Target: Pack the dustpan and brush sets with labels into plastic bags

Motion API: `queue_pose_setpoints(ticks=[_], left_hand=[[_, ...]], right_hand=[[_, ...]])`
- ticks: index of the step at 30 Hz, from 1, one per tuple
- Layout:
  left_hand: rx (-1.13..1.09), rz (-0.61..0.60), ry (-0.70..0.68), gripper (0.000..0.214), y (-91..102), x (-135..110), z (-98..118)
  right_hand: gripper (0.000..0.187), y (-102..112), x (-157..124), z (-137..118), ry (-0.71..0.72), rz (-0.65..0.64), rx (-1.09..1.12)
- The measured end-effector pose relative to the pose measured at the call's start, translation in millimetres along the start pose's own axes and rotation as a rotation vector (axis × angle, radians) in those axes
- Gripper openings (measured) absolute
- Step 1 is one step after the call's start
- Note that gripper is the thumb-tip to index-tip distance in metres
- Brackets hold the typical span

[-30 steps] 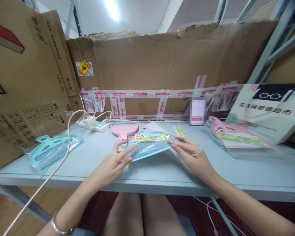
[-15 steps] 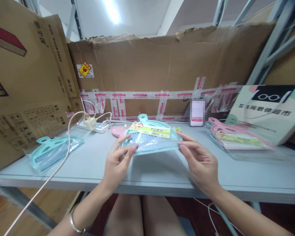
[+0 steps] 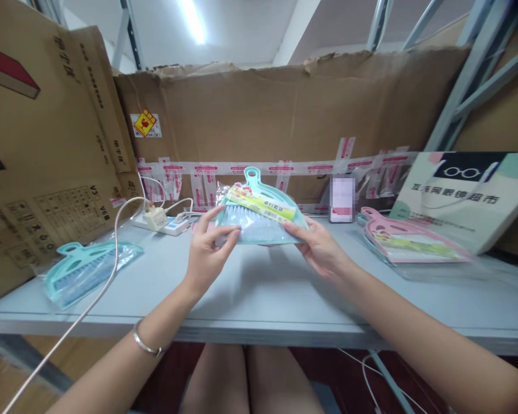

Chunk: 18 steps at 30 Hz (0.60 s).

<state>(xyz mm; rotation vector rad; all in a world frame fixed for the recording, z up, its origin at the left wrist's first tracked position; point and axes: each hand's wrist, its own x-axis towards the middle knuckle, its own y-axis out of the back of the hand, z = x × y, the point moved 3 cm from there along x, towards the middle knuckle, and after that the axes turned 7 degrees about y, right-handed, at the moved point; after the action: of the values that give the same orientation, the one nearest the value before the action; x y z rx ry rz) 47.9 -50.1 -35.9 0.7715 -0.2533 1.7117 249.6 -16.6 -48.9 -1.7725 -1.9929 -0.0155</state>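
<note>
A light-green dustpan and brush set, wrapped in clear plastic with a yellow-green label, is held up above the table with its handle loop on top. My left hand pinches its lower left corner, thumb in front. My right hand grips the lower right corner, thumb pressed on the wrapping. Behind it, a pink piece is mostly hidden. Another green wrapped dustpan set lies at the left of the table. On the right lies a pink wrapped dustpan set, with a green edge showing under it.
On the grey table stand a phone and a white paper bag. A power strip with a plug sits at back left. A white cable crosses the left side. Cardboard walls the back.
The green dustpan set has been raised and tipped more upright, facing me. My right hand has moved left and up along with it, its thumb now on the front.
</note>
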Motion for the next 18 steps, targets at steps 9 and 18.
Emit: queue_pose_setpoints(ticks=[9, 18], left_hand=[[-0.233, -0.493, 0.469, 0.048, -10.0, 55, -44], [-0.271, -0.585, 0.495, 0.046, -15.6, 40, -72]], right_hand=[[0.054, 17, 28, 23, -0.012, -0.036, 0.023], [0.046, 21, 19, 42, -0.142, -0.158, -0.188]])
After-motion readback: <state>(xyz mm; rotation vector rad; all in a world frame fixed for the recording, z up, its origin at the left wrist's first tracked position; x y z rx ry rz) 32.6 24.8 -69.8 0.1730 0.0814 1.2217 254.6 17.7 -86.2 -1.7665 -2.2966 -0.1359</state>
